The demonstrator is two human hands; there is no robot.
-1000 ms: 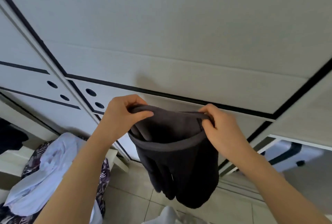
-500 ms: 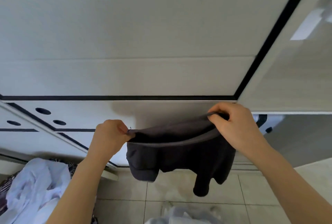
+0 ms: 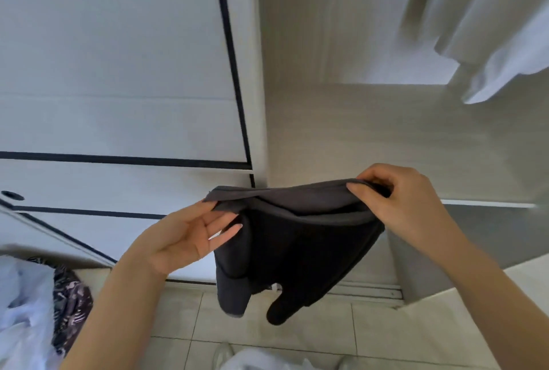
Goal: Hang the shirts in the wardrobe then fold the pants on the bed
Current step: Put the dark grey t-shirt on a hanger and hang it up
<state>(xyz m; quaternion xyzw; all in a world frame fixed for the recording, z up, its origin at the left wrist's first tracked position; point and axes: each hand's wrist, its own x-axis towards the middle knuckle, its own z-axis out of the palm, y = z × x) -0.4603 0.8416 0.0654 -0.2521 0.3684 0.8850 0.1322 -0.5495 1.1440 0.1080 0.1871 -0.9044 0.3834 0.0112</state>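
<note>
A dark grey garment (image 3: 297, 250) hangs in front of me, its top edge stretched between my hands and its lower parts dangling above the tiled floor (image 3: 371, 340). My right hand (image 3: 401, 206) pinches the right end of that edge. My left hand (image 3: 184, 239) is palm up with straight fingers, and the cloth's left end lies over its thumb side. Behind the garment is the wardrobe: a white sliding door (image 3: 118, 72) on the left and the open compartment (image 3: 356, 132) on the right. A white shirt (image 3: 490, 28) hangs inside at the upper right.
A heap of white clothes (image 3: 26, 310) with a dark patterned piece (image 3: 71, 304) lies at the lower left. More white cloth (image 3: 258, 360) shows at the bottom edge. A grey shelf unit (image 3: 490, 236) stands in the wardrobe's lower right.
The view has swung right, bringing the open wardrobe compartment and hanging white shirt into sight. My left hand has loosened from a closed grip to straight fingers. My right hand still holds the garment.
</note>
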